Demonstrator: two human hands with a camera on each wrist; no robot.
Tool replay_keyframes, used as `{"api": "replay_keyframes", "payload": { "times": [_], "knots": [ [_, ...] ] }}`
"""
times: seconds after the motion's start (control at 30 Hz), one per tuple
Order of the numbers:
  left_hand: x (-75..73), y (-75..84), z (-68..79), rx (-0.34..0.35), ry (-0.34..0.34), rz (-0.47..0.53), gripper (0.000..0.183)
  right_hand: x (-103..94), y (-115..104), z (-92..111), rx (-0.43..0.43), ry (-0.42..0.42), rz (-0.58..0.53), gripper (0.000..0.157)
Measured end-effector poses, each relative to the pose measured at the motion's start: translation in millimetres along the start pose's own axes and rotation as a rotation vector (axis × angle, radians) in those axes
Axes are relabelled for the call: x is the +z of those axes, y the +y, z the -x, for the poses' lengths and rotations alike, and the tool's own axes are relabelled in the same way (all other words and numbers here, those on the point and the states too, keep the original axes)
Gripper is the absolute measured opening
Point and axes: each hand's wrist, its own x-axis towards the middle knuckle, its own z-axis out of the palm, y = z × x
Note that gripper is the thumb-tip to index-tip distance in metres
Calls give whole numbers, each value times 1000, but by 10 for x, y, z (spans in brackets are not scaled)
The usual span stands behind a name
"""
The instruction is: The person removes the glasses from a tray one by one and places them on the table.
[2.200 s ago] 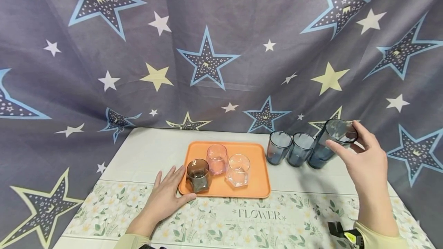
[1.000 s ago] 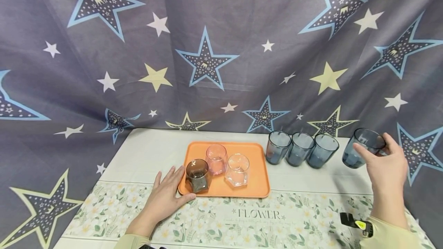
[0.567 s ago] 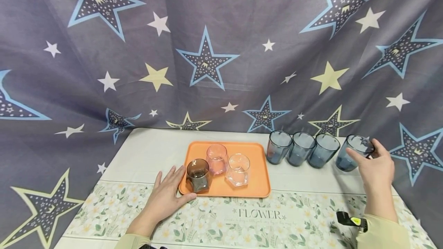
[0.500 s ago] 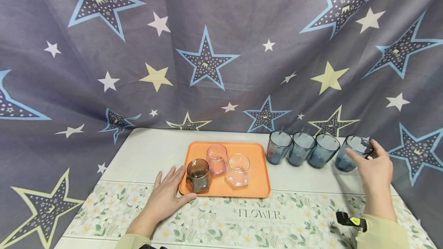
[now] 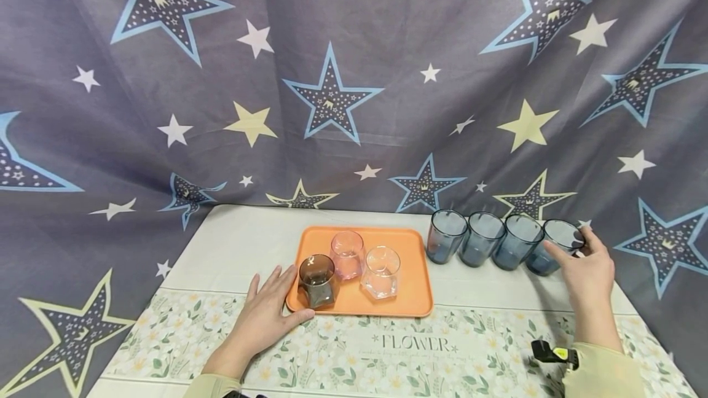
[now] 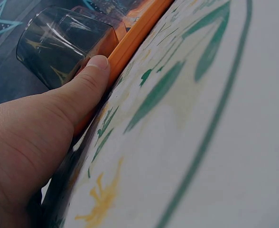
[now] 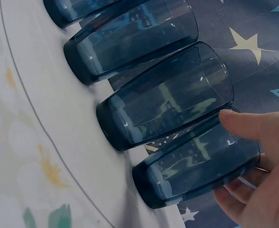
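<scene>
right grip [image 5: 589, 272] holds rightmost blue glass [image 7: 194, 164], left grip [image 5: 267, 311] touches orange tray [image 5: 413, 275].

Flowered table [image 5: 243, 241]: orange tray [image 5: 412, 281], blue glasses [image 5: 479, 245] alongside.

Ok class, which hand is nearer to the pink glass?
Left. The left hand rests at the near-left corner of the orange tray, with the brown glass between it and the pink glass. The right hand holds the rightmost blue glass, well beyond the tray's right side.
</scene>
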Motion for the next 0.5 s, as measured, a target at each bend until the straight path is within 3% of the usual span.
{"api": "replay_keyframes", "payload": {
  "times": [0.5],
  "knots": [
    [12, 3, -4, 9, 8, -1, 108, 21, -25, 34, -53, -10, 48, 93]
  ]
}}
